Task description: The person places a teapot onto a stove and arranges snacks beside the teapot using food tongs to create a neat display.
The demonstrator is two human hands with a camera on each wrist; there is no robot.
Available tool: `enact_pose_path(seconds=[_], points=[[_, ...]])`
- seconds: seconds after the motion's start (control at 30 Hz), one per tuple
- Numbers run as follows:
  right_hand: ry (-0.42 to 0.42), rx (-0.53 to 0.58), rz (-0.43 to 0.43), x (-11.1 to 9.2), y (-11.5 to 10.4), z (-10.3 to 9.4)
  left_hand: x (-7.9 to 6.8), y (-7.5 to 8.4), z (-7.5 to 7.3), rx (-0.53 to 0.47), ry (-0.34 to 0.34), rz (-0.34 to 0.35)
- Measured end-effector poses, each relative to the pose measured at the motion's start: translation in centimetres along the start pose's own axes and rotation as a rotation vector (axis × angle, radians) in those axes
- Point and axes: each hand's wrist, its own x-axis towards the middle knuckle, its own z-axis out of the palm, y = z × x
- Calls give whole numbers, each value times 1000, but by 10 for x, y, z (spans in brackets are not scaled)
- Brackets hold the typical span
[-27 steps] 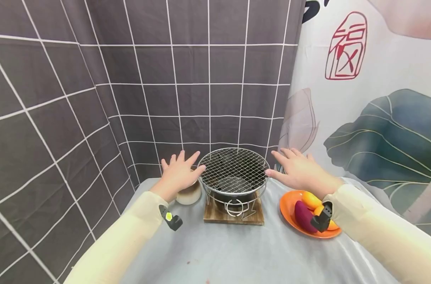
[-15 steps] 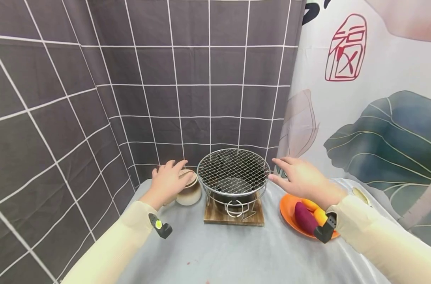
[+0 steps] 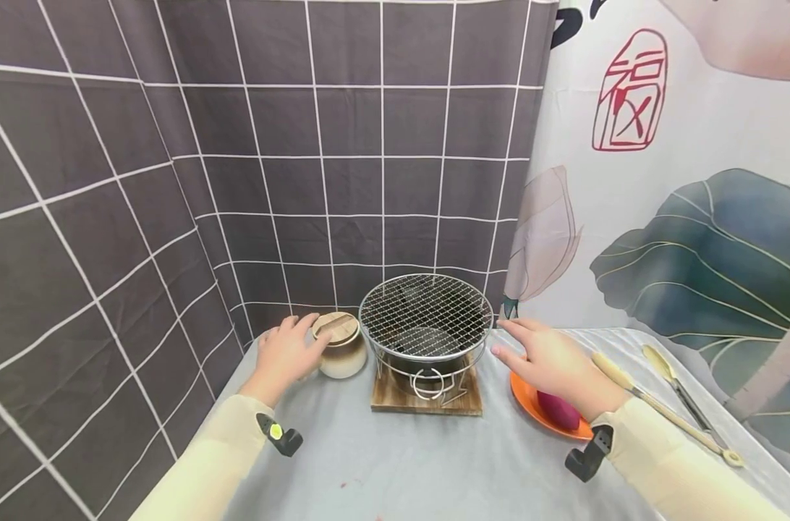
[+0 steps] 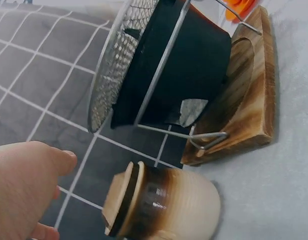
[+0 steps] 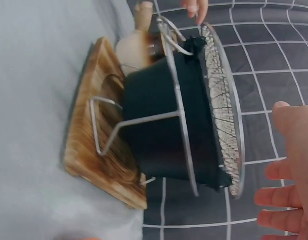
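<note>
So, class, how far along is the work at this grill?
Looks done: the wire mesh sits on the black grill, which stands on the wooden board. In hand: nothing; the left hand hovers beside the lidded jar, the right hand on the grill's other side, neither gripping anything. Probably left: loading the mesh, since the purple item lies on the orange plate.

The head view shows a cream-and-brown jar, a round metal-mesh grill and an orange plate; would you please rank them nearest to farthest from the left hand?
1. Cream-and-brown jar, beside the left hand.
2. Metal-mesh grill, centre.
3. Orange plate, right side.
</note>
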Motion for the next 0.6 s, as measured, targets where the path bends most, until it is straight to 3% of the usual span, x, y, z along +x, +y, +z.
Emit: enact_pose_path(seconds=[0.23,0.6], points=[[4,11,31,-10,-5,22,-5,-17,15,-44,11,-22],[43,48,27,-25,-14,69,-9,-24,28,-90,19,-48]])
